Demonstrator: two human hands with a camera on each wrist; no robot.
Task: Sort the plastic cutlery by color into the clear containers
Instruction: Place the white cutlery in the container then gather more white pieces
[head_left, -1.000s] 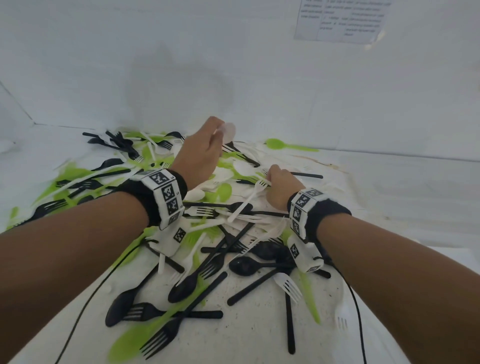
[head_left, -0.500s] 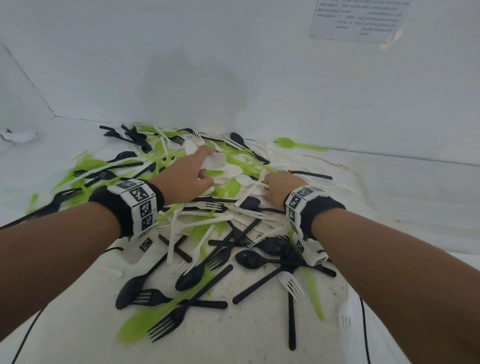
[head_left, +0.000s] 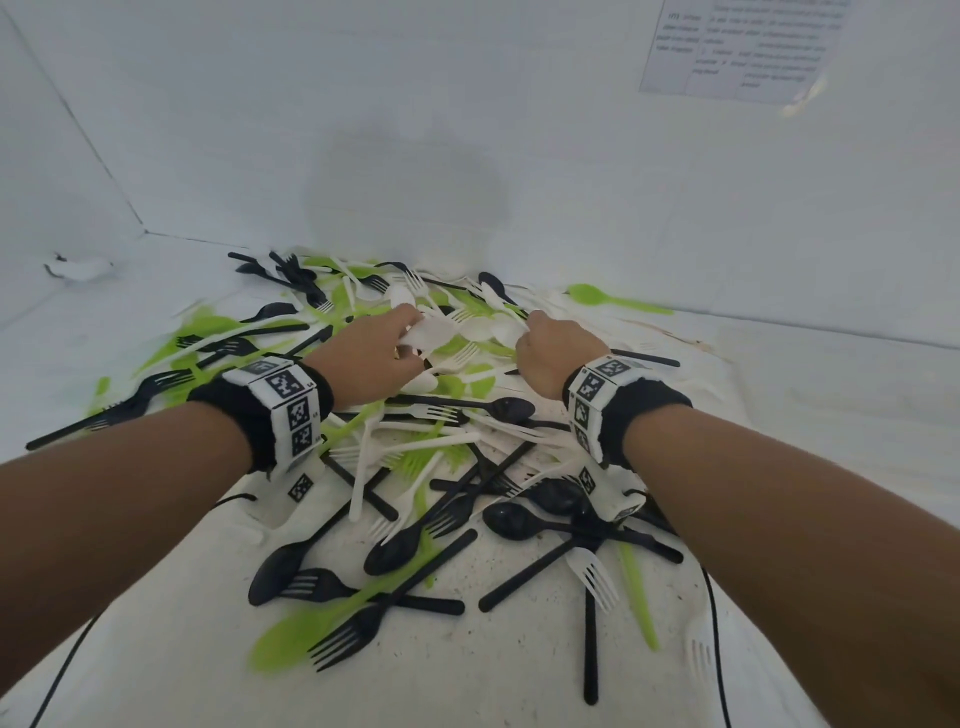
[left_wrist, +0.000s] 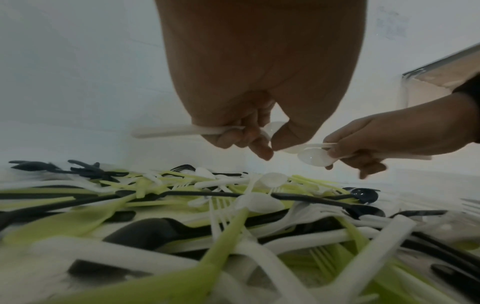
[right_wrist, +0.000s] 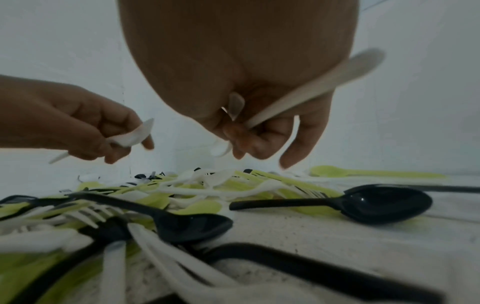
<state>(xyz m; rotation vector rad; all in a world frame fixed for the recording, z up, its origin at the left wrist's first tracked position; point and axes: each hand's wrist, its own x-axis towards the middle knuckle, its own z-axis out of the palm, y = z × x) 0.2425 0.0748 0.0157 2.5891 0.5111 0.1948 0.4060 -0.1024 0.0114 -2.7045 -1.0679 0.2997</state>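
Both hands (head_left: 363, 358) (head_left: 553, 353) half hide their white spoons (left_wrist: 182, 130) (right_wrist: 298, 96)

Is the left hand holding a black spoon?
No, the left hand grips a white spoon above the mixed pile.

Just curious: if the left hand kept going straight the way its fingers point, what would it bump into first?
Most likely the right hand. The left hand, gripping a white spoon, points its fingertips at the white spoons the right hand holds; they look nearly touching, though depth is unclear.
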